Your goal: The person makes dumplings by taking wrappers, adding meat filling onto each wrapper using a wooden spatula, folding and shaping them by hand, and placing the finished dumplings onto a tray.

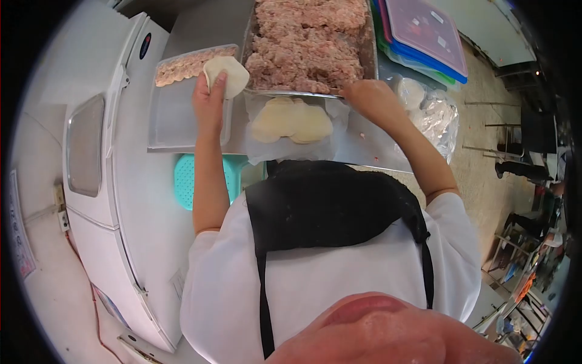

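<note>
My left hand is closed on a round, pale dough wrapper, thumb on top of it. It is held over a clear plastic tray whose far end has rows of meat-filled pieces. My right hand is at the near right corner of a metal pan full of ground meat filling. Its fingers are curled together, and whatever they grip is hidden. Between my hands, overlapping dough wrappers lie on a plastic sheet in front of the pan.
Coloured plastic lids are stacked right of the pan. Below them are plastic-wrapped packs of white rounds. A white refrigerator stands on the left, and a turquoise basket is below the table edge. People and shelves are far right.
</note>
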Demonstrator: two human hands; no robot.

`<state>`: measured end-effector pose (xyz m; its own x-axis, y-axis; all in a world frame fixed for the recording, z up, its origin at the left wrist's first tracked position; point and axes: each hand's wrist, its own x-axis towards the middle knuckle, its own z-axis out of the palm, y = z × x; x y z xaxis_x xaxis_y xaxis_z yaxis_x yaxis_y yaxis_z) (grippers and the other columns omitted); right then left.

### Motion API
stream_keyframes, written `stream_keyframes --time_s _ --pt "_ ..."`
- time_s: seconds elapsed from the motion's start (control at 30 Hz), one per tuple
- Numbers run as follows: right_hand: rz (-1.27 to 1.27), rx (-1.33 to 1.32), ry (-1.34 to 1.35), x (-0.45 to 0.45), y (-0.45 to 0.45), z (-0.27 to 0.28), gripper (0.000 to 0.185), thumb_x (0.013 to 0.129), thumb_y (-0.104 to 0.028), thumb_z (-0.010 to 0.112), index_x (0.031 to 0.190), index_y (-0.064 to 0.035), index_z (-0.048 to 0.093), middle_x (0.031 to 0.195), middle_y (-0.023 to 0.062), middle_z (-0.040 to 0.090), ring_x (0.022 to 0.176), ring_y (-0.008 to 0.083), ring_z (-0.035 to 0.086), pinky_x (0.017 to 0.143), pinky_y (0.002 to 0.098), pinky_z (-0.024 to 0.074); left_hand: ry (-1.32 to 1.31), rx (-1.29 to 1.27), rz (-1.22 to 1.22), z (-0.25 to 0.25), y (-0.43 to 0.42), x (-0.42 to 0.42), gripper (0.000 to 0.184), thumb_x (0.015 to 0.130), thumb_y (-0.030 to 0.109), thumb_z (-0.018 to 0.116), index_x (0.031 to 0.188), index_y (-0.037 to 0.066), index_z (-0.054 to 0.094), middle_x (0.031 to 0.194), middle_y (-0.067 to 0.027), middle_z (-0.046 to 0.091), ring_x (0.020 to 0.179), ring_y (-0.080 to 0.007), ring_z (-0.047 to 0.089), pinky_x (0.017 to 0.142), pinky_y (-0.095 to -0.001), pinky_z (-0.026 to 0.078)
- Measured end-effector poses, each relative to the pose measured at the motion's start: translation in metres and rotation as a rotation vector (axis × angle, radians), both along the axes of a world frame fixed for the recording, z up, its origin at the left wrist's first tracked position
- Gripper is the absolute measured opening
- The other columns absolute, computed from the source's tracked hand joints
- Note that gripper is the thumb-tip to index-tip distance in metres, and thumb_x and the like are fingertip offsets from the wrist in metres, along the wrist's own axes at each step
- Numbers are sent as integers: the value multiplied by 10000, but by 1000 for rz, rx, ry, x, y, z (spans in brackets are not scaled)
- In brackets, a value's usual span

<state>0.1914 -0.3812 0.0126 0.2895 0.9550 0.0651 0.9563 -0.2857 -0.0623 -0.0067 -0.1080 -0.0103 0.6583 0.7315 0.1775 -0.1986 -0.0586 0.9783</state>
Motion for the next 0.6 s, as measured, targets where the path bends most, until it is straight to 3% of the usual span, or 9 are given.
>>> stream_keyframes --time_s 0.17,0.37,0.47,0.57,0.6 --pt "11 86 -3 -30 49 -18 227 852 -197 555 741 -33 666 742 161 665 721 323 669 634 422 528 6 -186 63 15 30 -11 337 973 254 542 1177 -11 592 1029 -38 641 946 -93 578 824 -239 461" --pt "-99 8 9 -37 90 17 198 807 -195 574 743 -35 671 705 154 653 680 328 662 599 434 520 162 -6 43 -10 70 -19 304 968 231 550 1140 -8 630 1025 -36 651 945 -98 579 850 -238 449" --pt "-151 -82 -79 -31 103 1 219 831 -218 573 742 -44 672 700 154 650 687 322 660 608 444 516 10 -110 17 -9 75 -18 308 958 212 564 1153 -21 618 1031 -57 652 956 -117 590 854 -262 466" --pt "-36 -1 -98 -60 107 -23 273 877 -267 566 728 -62 667 716 157 656 724 322 661 638 437 518 -40 -355 8 -12 83 -17 298 949 181 571 1160 -28 596 1055 -83 648 979 -157 611 866 -297 492" --pt "-96 37 3 -61 106 -21 281 887 -276 563 744 -59 670 697 157 642 693 309 649 620 421 505 -58 -426 21 -15 85 -16 297 946 173 570 1166 -26 584 1072 -94 641 986 -174 615 868 -312 501"
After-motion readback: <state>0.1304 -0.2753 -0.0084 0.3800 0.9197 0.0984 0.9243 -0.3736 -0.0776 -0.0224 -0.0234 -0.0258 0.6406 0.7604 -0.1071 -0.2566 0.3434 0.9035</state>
